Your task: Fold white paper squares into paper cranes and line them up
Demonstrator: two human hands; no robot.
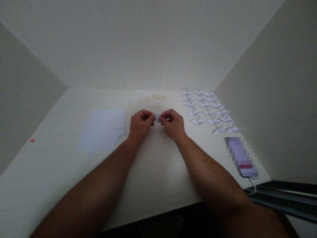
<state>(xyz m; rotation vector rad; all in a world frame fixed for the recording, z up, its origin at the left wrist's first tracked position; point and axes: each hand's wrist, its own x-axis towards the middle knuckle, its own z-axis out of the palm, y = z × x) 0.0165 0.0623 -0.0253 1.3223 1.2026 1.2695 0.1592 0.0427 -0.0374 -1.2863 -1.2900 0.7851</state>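
Observation:
Between my two hands, above the middle of the table, is a small folded piece of white paper [157, 117]. My left hand [141, 124] pinches its left side between thumb and fingers. On the opposite side, the fingertips of my right hand [172, 124] are closed on its right edge. The paper is pointed at the bottom, and its finer folds are too small to make out. Several white folded paper cranes [206, 112] stand in rows on the table to the right of my right hand. Left of my left hand lies a stack of white paper sheets [105, 129].
A phone [241, 157] with a blurred screen lies at the right edge, a white cable [253, 185] running from it. Pale walls enclose the white table [158, 185] at the back and sides. An orange spot [32, 140] marks the left side. Brownish stains [158, 97] show near the back wall.

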